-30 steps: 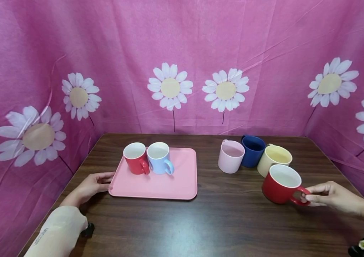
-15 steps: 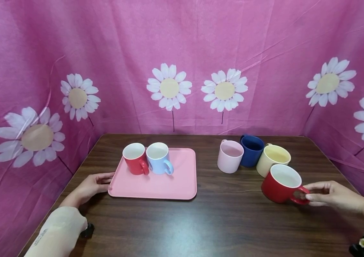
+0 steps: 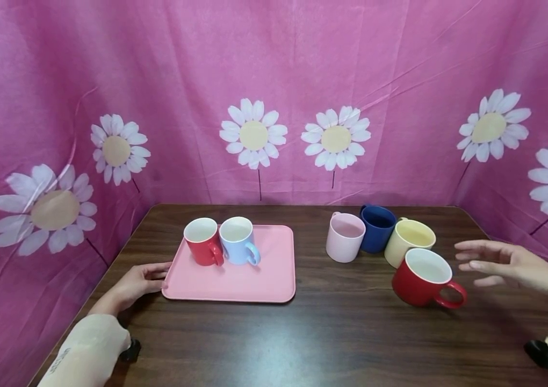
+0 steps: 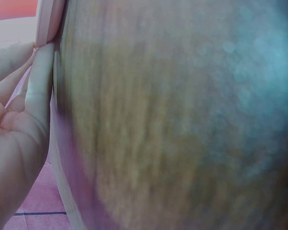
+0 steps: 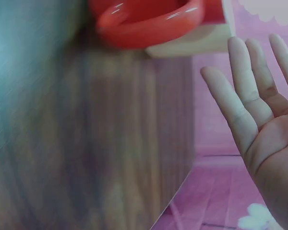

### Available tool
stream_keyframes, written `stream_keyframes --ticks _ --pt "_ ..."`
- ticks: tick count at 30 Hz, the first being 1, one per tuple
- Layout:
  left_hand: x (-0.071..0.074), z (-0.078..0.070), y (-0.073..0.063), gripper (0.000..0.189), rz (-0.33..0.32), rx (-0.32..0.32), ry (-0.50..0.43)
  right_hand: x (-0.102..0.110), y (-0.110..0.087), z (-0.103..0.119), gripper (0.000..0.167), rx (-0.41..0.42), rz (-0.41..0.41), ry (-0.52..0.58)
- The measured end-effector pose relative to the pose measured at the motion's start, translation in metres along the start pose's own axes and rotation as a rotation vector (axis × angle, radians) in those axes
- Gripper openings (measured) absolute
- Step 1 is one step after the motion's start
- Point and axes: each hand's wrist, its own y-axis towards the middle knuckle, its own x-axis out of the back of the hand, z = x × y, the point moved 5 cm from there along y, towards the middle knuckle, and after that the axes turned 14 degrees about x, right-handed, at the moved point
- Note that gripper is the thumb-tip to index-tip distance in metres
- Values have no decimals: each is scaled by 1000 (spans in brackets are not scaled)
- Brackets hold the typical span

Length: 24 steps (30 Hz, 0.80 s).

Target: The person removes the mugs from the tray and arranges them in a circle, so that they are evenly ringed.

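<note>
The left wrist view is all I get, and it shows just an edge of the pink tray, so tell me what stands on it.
Observer: In the head view, a red mug and a light blue mug stand side by side on the pink tray.
Operator: Now report the other hand.
Observer: The right hand is open and apart from a second red mug, which is on the table.
Operator: List whatever is behind that one.
Observer: From right to left in the head view: a yellow mug, a dark blue mug and a pale pink mug.

The left grip (image 3: 132, 285) rests, fingers (image 4: 41, 81) extended; the right grip (image 3: 520, 266) hovers, fingers spread.
</note>
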Motion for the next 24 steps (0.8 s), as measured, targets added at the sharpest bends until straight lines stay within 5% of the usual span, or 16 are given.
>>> stream_keyframes --ticks 13,24 --pt "0 -1 -2 61 1 -28 -10 -19 57 33 45 189 -231 95" --pt "0 0 -1 61 -4 -20 -10 -53 108 34 37 222 -430 162"
